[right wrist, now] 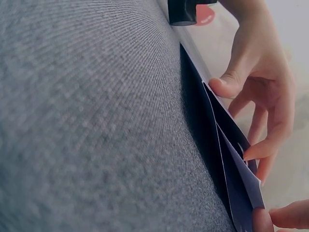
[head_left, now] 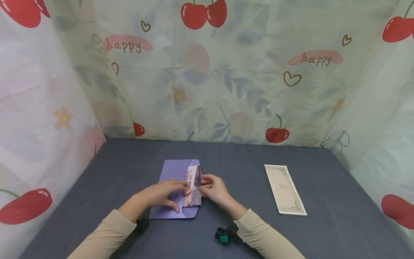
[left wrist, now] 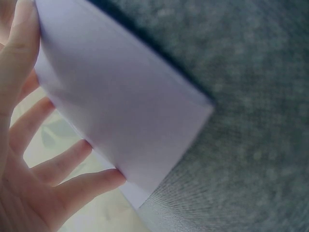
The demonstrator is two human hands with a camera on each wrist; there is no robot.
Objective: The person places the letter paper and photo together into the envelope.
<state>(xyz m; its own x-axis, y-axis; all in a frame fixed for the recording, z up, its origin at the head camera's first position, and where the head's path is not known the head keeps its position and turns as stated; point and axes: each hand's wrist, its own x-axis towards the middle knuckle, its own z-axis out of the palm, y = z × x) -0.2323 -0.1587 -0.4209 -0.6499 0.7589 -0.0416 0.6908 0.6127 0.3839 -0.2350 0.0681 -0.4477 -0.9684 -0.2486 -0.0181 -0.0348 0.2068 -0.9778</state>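
A purple envelope [head_left: 173, 169] lies on the dark cloth with its opening toward the right. A printed card with a pinkish picture [head_left: 194, 196] sticks partly out of that opening; its left part is hidden inside. My left hand [head_left: 165, 196] rests on the envelope with fingers spread, and in the left wrist view those fingers [left wrist: 72, 162] touch its surface. At the card's right edge, my right hand [head_left: 215, 189] pinches the card between thumb and fingers. In the right wrist view the envelope's mouth [right wrist: 227, 121] gapes slightly, beside the left hand [right wrist: 265, 82].
A cream card with ornate corners [head_left: 284, 190] lies to the right on the dark grey tablecloth [head_left: 239, 154]. Black wrist devices [head_left: 223, 234] sit beneath both wrists. Printed curtains [head_left: 210, 108] enclose the table's back and sides.
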